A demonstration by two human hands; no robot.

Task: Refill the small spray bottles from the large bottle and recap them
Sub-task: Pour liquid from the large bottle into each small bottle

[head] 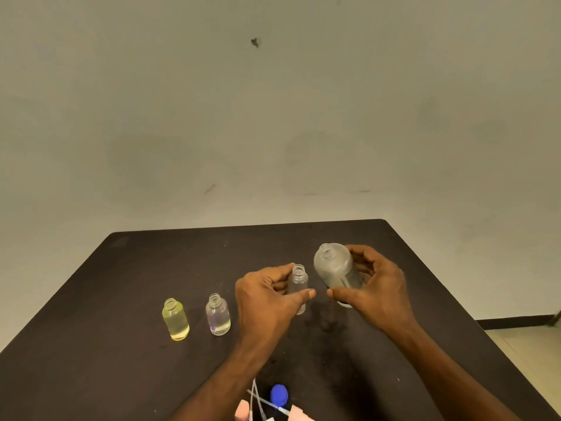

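My left hand (267, 299) grips a small clear bottle (299, 281), uncapped and upright, just above the dark table (121, 375). To its right, my right hand (370, 284) holds the large frosted bottle (334, 268), which is uncapped and tilted with its mouth toward the small one. The two mouths are apart. Left of my hands two more small open bottles stand on the table: a yellow-tinted one (176, 319) and a clear one with a purple tinge (218, 315). Both hold liquid.
At the near edge lie a blue cap (279, 395), pink spray heads (243, 411) and thin dip tubes (258, 401) between my forearms. A pale wall stands behind the table. The floor shows at the right, beyond the table edge.
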